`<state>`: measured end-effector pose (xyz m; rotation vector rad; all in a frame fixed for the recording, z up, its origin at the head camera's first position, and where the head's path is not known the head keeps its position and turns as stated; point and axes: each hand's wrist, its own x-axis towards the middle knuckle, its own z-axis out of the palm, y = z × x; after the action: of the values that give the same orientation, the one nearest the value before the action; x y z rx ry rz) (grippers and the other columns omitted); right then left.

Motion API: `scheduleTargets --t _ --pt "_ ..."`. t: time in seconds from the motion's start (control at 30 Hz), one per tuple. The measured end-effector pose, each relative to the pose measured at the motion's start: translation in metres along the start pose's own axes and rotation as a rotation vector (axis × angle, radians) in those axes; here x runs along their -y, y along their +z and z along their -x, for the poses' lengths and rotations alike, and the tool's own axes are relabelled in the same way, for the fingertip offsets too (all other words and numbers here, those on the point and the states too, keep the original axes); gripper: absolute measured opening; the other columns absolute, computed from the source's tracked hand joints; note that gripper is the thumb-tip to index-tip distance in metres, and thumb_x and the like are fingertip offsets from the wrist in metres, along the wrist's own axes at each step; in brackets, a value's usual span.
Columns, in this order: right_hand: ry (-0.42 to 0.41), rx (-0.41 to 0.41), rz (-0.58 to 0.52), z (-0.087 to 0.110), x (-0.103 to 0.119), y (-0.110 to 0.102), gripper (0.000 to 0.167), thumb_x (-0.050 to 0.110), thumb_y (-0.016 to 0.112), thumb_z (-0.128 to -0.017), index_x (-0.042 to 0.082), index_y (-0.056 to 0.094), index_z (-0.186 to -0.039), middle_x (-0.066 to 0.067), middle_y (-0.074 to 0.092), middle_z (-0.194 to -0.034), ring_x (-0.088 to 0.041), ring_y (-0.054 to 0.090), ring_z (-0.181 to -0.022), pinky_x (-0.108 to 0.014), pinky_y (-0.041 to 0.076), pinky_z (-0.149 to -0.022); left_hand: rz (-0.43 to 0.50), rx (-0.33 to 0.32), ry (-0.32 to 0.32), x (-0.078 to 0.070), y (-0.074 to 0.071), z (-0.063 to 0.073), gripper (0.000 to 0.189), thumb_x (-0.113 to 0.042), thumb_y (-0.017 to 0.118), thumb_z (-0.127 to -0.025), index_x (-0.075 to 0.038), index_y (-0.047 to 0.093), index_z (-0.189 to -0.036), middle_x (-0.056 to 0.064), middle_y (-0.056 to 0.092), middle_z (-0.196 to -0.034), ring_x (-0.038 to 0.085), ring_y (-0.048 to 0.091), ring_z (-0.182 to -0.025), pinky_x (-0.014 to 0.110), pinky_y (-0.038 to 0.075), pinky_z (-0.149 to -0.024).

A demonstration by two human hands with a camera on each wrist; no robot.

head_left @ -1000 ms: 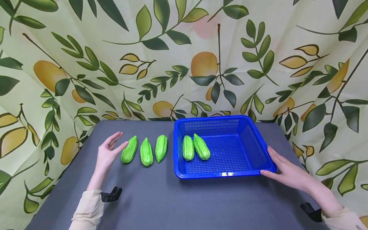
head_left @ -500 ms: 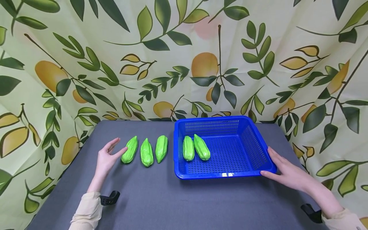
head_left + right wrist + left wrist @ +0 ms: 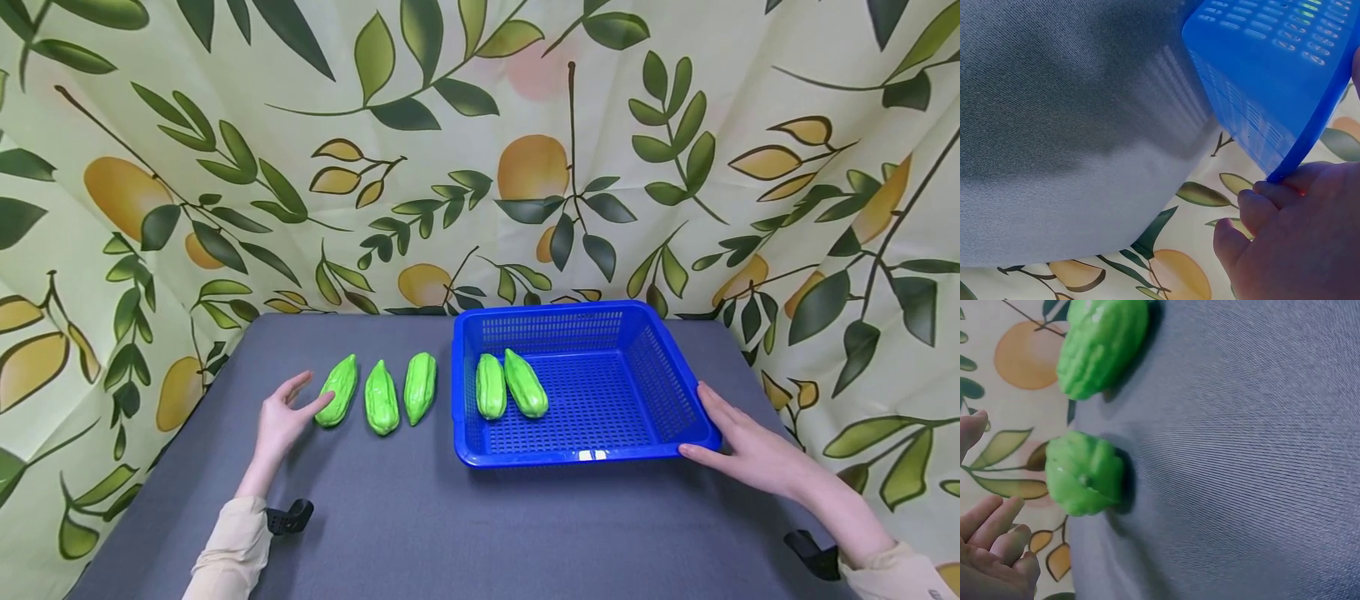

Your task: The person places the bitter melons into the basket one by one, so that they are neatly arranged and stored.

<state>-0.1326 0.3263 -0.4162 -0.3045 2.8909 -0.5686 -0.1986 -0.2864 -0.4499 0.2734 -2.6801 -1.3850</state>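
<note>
My left hand (image 3: 281,421) is beside the leftmost green bitter melon (image 3: 337,392), thumb and fingers spread apart. Its thumb overlaps that melon's near left side in the head view. In the left wrist view, the fingers (image 3: 997,531) are to the left of the same melon (image 3: 1085,475), with a gap between. Two more bitter melons, one in the middle (image 3: 382,400) and one at the right (image 3: 420,387), lie in a row on the table. My right hand (image 3: 757,450) holds the near right corner of a blue plastic basket (image 3: 585,457), thumb at the front rim, fingers along the right side.
Inside the basket, toward its left, lie two bitter melons, one upright in view (image 3: 491,387) and one slanted (image 3: 527,385). A grey cloth covers the table (image 3: 525,533). A leaf-and-fruit patterned curtain (image 3: 480,167) hangs behind and along both sides.
My left hand has lowered slightly and moved right, its thumb now overlapping the leftmost bitter melon. The right hand, the basket and the melons have stayed in place.
</note>
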Motion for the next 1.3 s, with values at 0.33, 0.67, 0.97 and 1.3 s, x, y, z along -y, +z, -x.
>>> scheduleTargets --t 0.33,0.67,0.97,1.3 --pt "-0.002 -0.002 0.003 0.0 0.0 -0.001 0.099 0.053 0.059 -0.087 -0.002 0.005 -0.151 -0.034 0.015 -0.152 -0.059 0.028 -0.129 -0.073 0.032 -0.092 -0.09 0.044 -0.028 0.01 0.008 -0.003 0.073 -0.036 0.069 -0.086 0.002 0.039 -0.141 0.024 0.04 -0.145 0.041 0.034 -0.137 0.048 0.03 -0.113" --pt "0.005 0.001 0.008 0.0 0.0 -0.001 0.1 0.053 0.059 -0.087 -0.002 0.005 -0.151 -0.034 0.014 -0.152 -0.059 0.027 -0.13 -0.073 0.031 -0.093 -0.162 0.062 -0.033 0.019 0.011 -0.003 0.077 -0.039 0.069 -0.085 0.003 0.037 -0.142 0.025 0.04 -0.145 0.043 0.035 -0.135 0.051 0.031 -0.111" --pt "0.011 0.005 0.016 0.0 -0.001 0.0 0.1 0.055 0.058 -0.087 -0.001 0.005 -0.151 -0.033 0.014 -0.152 -0.058 0.028 -0.13 -0.073 0.032 -0.093 -0.192 0.048 -0.036 0.023 0.015 -0.005 0.074 -0.036 0.07 -0.084 0.004 0.04 -0.14 0.026 0.042 -0.143 0.042 0.039 -0.133 0.051 0.033 -0.109" --pt "0.013 0.005 0.017 -0.001 -0.001 0.0 0.1 0.055 0.058 -0.087 0.0 0.004 -0.151 -0.032 0.013 -0.153 -0.058 0.027 -0.13 -0.073 0.031 -0.094 -0.226 0.013 -0.012 0.031 0.023 -0.009 0.073 -0.033 0.07 -0.083 0.007 0.042 -0.138 0.028 0.047 -0.138 0.043 0.043 -0.128 0.052 0.038 -0.103"
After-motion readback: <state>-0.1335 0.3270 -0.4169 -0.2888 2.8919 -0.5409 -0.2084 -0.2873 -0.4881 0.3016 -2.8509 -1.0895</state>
